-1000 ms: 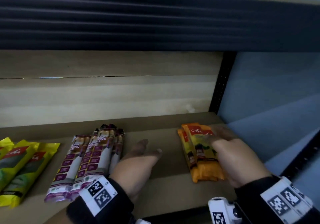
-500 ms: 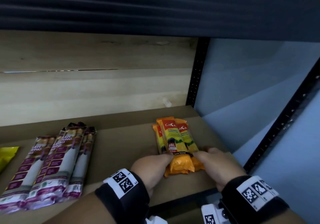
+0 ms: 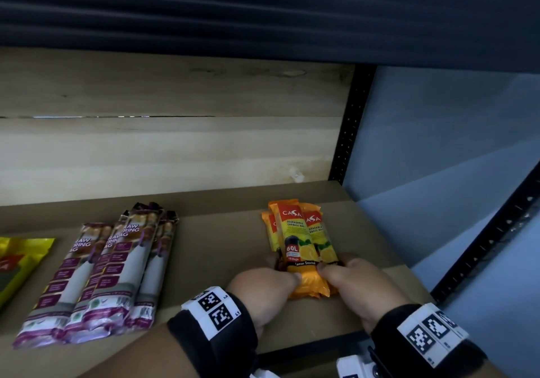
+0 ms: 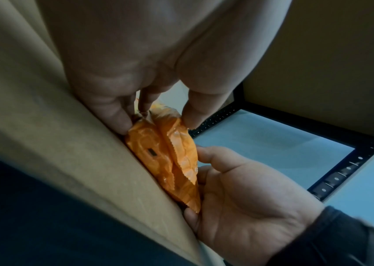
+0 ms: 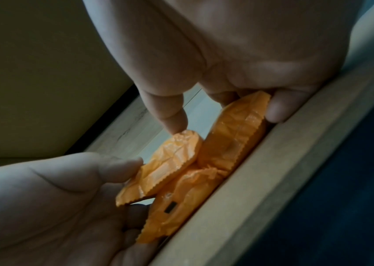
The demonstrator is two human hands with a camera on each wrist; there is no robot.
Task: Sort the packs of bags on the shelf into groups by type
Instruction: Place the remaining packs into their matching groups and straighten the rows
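At the shelf's (image 3: 233, 261) front edge near its right end, my left hand (image 3: 263, 287) and right hand (image 3: 347, 278) each pinch the near ends of the orange packs (image 3: 298, 231), one per side. The packs' long axis runs straight back toward the rear wall. The purple packs (image 3: 99, 275) lie well apart, leftward.

Yellow packs (image 3: 20, 266) cut off at the left edge

Hands (image 3: 263, 287) cover the orange packs' (image 3: 301, 240) lower sides; purple packs' (image 3: 96, 284) small print blurs.
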